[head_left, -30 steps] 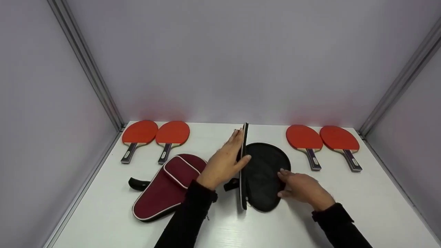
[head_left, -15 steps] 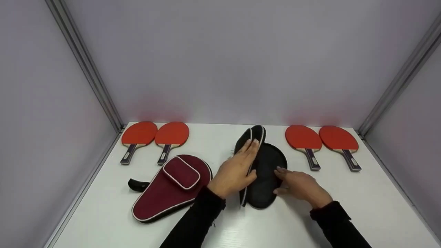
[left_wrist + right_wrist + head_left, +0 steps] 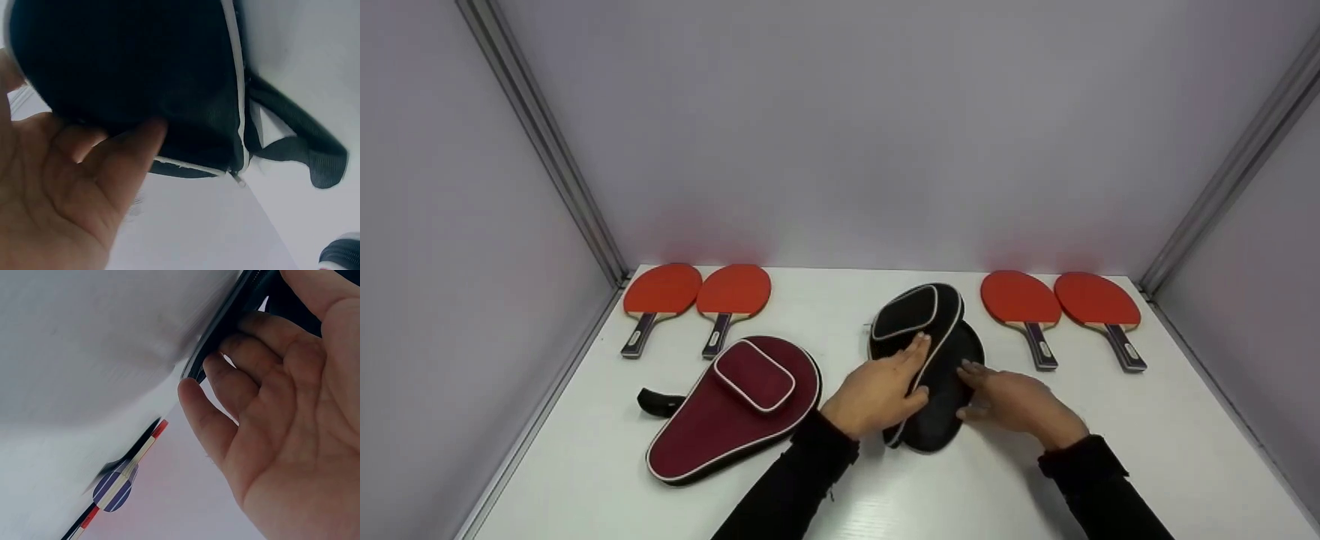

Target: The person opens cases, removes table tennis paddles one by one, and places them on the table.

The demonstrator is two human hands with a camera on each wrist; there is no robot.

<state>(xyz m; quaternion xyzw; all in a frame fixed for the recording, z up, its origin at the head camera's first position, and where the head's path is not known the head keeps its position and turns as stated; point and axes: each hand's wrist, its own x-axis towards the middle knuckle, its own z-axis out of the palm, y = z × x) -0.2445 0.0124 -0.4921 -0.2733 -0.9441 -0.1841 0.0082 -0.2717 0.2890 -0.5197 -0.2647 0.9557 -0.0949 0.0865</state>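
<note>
Inspector: Since a second ago, the upper flap of the black case (image 3: 924, 352) has dropped from standing on edge to lying nearly flat over its lower half.

Clerk: And the head view?

Inspector: The case sits mid-table (image 3: 1147, 450), between the maroon case (image 3: 735, 409) and the right pair of red paddles (image 3: 1061, 307). The left hand (image 3: 881, 394) lies on the flap, fingers straight, thumb at its piped edge. The right hand (image 3: 1012, 401) rests on the lower half, fingers lightly bent; whether it grips, I cannot tell. Two more paddles (image 3: 697, 296) lie at far left.

Clerk: Left wrist view?

Inspector: The left hand (image 3: 62, 191) is flat against the black case (image 3: 129, 73), fingers relaxed. A black strap (image 3: 298, 152) trails from the zip end.

Clerk: Right wrist?

Inspector: The right hand (image 3: 281, 399) has its fingertips (image 3: 216, 365) curled against the case (image 3: 236, 309) edge. A paddle handle (image 3: 121, 481) lies beyond.
</note>
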